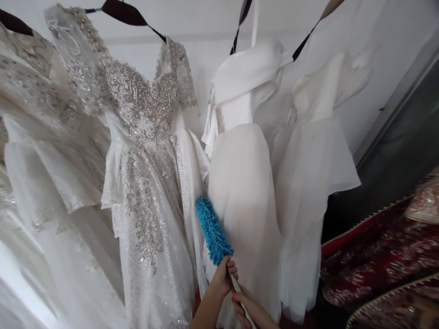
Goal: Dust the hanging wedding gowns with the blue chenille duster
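Note:
A blue microfibre duster with a shaggy head and a pale handle is held tilted up to the left. My left hand is closed round the handle just below the head. Lower on the same handle, my right hand is also closed. The duster's head is in front of the skirts of a beaded white gown and a plain white off-shoulder gown; whether it touches the fabric I cannot tell.
Another white gown hangs to the right, and a lace one hangs at the far left. Dark hangers hold the gowns against a white wall. Dark red embroidered fabric with beaded edging lies at the lower right.

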A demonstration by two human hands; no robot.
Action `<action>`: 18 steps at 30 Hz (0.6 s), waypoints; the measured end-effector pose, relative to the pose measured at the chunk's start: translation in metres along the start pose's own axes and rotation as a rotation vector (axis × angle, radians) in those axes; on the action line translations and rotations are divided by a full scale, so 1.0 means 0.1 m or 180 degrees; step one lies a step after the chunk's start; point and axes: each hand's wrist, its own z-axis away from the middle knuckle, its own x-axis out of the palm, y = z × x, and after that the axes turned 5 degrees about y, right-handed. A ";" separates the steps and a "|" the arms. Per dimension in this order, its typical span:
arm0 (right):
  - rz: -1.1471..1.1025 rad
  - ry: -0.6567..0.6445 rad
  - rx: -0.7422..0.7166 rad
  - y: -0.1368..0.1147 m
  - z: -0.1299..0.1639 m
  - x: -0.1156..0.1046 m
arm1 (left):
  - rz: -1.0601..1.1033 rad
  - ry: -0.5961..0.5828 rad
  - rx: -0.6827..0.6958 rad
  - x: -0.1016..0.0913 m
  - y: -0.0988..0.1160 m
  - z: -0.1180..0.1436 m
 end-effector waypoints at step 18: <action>-0.0053 -0.0246 -0.0940 -1.40 0.20 0.01 | -0.0833 -0.1250 0.0934 1.40 0.75 0.64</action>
